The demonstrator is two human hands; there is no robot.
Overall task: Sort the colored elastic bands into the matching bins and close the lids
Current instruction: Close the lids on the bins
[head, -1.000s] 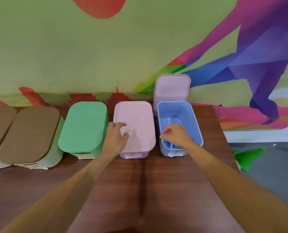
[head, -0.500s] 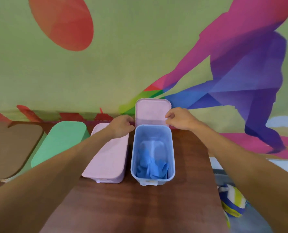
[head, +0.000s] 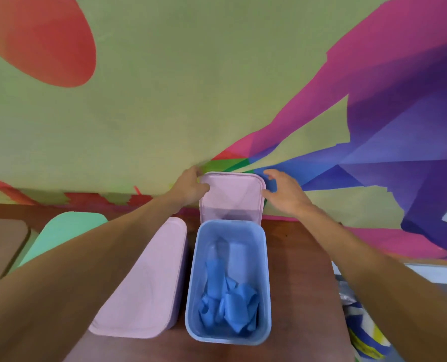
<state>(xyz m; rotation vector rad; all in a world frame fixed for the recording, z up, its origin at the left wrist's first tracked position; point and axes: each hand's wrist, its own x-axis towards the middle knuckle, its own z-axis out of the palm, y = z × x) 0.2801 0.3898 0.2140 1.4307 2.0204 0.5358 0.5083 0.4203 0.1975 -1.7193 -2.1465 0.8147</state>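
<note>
A dark wooden table (head: 303, 283) stands against a painted mural wall (head: 191, 100) of green, red, pink and purple shapes. A row of bins runs along the table. At the far left lies a brown lid (head: 2, 244), partly cut off by the frame. Next to it is a green lid (head: 60, 231), closed, and then a pink bin (head: 154, 283) with its lid shut, partly hidden under the left forearm. Just right of that stands the blue bin (head: 198, 257), open, with the blue elastic bands (head: 230, 304) heaped at its near end. Its raised pink lid (head: 231, 197) stands upright at the far end, close to the wall.

The left hand (head: 191, 189) grips the raised lid's upper left corner, thumb on the side edge and fingers curled behind the top. The right hand (head: 285, 194) is spread, fingers loosely curved, just beside the upper right corner; whether it touches cannot be told.

Bare tabletop lies right of the blue bin up to the table's right edge. Beyond that edge, lower down, sits a blue, yellow and white ball (head: 366, 335).
</note>
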